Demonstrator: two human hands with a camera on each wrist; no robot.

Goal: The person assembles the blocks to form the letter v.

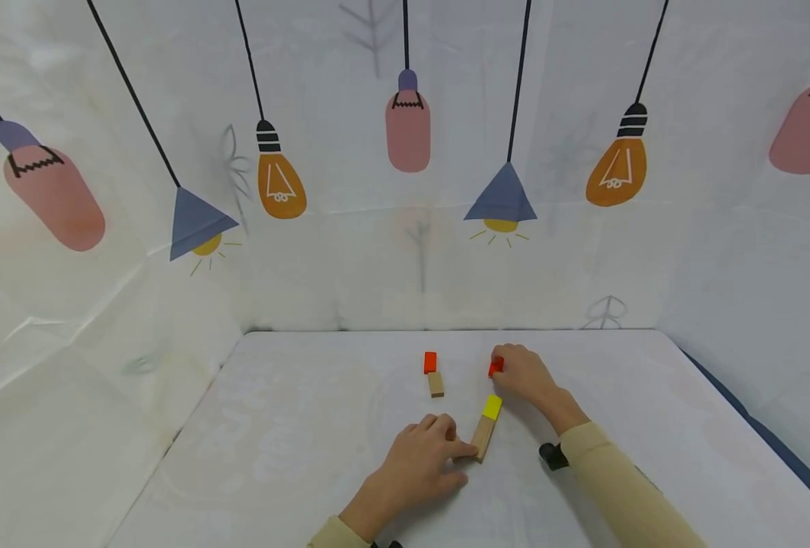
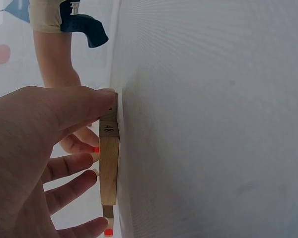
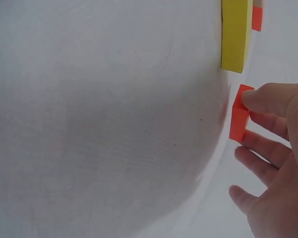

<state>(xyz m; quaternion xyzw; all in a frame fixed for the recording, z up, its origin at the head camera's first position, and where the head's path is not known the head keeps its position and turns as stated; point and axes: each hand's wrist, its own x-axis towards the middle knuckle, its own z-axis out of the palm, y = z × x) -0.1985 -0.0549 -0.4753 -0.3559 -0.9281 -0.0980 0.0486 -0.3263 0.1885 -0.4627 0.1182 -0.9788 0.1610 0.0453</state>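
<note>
My right hand (image 1: 523,374) pinches a small red block (image 3: 240,113) between thumb and fingers, beyond the far end of a short row of blocks. That row has a yellow block (image 1: 492,407) at its far end and plain wooden block (image 1: 483,437) nearer me. At the near end, my left hand (image 1: 419,464) touches the wood with a fingertip, its other fingers loosely spread. In the left wrist view, the thumb overlaps the end of the wooden block (image 2: 109,168), close to a printed "48".
Left of the row, another red block (image 1: 430,362) stands at the end of a wooden block (image 1: 436,384). Everything rests on a white-covered table (image 1: 275,426). Behind the table hangs a pale sheet (image 1: 350,259) printed with lamps and bulbs.
</note>
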